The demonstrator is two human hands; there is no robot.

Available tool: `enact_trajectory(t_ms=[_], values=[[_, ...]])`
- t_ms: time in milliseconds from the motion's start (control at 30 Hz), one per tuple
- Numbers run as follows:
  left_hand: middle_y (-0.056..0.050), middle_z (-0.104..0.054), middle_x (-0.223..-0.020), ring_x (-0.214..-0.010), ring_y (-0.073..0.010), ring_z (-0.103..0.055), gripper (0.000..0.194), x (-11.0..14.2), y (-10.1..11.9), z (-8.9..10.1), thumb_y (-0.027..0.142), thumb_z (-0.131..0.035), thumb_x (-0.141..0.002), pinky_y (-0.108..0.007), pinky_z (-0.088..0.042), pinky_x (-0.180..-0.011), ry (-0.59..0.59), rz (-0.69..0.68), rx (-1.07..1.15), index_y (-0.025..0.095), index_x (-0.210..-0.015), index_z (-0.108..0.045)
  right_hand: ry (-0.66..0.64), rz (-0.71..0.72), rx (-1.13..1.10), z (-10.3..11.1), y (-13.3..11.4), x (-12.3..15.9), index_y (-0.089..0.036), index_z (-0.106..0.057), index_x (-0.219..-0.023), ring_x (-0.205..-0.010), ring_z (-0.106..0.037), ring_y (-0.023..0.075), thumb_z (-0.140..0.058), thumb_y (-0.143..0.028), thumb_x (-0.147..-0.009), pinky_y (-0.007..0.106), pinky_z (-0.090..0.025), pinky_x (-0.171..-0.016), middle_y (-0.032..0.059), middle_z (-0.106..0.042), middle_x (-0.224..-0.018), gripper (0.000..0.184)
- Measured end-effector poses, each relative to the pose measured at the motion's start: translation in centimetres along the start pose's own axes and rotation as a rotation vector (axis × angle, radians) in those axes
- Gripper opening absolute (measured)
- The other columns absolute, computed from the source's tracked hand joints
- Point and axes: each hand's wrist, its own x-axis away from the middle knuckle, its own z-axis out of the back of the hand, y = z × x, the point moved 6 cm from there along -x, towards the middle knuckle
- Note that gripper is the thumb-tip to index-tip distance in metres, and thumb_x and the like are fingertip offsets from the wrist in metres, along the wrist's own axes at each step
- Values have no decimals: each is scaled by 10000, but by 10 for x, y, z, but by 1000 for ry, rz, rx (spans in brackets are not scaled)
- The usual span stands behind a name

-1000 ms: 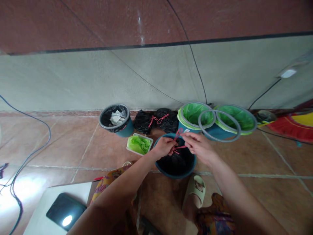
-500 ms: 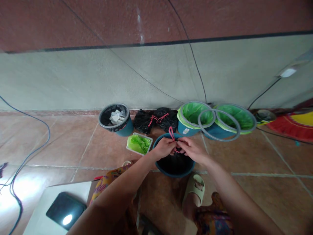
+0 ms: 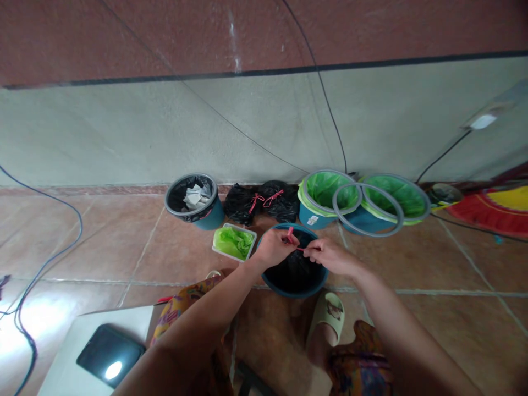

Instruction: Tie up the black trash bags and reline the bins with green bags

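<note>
A blue bin (image 3: 312, 281) stands on the tiled floor in front of me, with a black bag (image 3: 296, 266) inside it. Above its mouth, my left hand (image 3: 273, 247) pinches one end of the bag's red drawstring (image 3: 291, 237). My right hand (image 3: 329, 255) pinches the other end, a short way to the right. A taut bit of string runs between the two hands. Both hands are closed on the string.
Against the wall stand a grey-rimmed bin with paper scraps (image 3: 193, 200), two tied black bags (image 3: 264, 202), two green-lined bins (image 3: 325, 196) and a loose grey ring (image 3: 366, 209). A tray of green bags (image 3: 234, 242) lies left of the blue bin. Cables (image 3: 37, 264) cross the floor; a phone (image 3: 108, 362) lies near left.
My hands came together over the bin half a second ago and have now drawn slightly apart, pulling the red string tight. The loop that stood up has become smaller.
</note>
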Motion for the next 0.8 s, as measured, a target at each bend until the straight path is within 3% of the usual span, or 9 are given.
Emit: enact_trajectory(t_ms=[100, 200, 367, 500, 633, 700, 800], values=[[4, -678, -699, -667, -104, -594, 110, 1, 2, -4, 92, -601, -706, -210, -466, -694, -21, -37, 0, 146, -703, -697, 124, 66, 42, 6, -6, -3, -189, -733, -837, -812, -656, 208, -525, -274, -830, 307, -456, -740, 78, -740, -863, 225], [16, -644, -672, -624, -90, -567, 168, 2, 5, -6, 43, -551, -691, -188, -456, -633, -21, -73, 60, 144, -725, -681, 190, 158, -117, 6, -20, -3, -213, -728, -951, -962, -651, 216, -505, -262, -842, 329, -464, -866, 63, -740, -1007, 253], [-18, -699, -824, -771, -119, -634, 242, 1, 5, -2, 35, -525, -712, -214, -504, -754, 120, -128, 62, 165, -826, -694, 99, 111, -451, -10, -25, -7, -204, -693, -842, -721, -636, 177, -516, -276, -821, 303, -507, -708, 23, -707, -765, 192], [-45, -712, -882, -828, -142, -647, 166, 1, -1, 3, 103, -605, -726, -242, -509, -801, 237, -116, 3, 172, -846, -697, 42, 63, -624, -15, -20, -7, -201, -683, -816, -693, -643, 168, -573, -327, -802, 322, -520, -736, 25, -703, -744, 167], [-39, -708, -785, -730, -136, -637, 74, 0, -7, 0, 154, -611, -750, -231, -497, -720, 170, -60, -1, 162, -747, -685, 73, 38, -509, -10, -14, -6, -186, -695, -759, -714, -666, 179, -560, -285, -803, 314, -511, -734, 49, -722, -748, 173], [-25, -696, -734, -685, -130, -623, 87, 1, -9, -1, 168, -602, -764, -221, -478, -680, 126, -34, -22, 164, -725, -679, 90, 34, -370, -9, -12, -7, -188, -698, -730, -722, -671, 180, -534, -234, -802, 289, -491, -695, 55, -733, -756, 185], [-10, -652, -656, -649, -129, -590, 125, 2, -13, 5, 168, -586, -771, -216, -439, -643, 158, 17, -160, 170, -661, -644, 129, 27, -81, -10, -7, -8, -198, -684, -661, -661, -638, 175, -522, -199, -796, 279, -429, -626, 51, -717, -695, 211]])
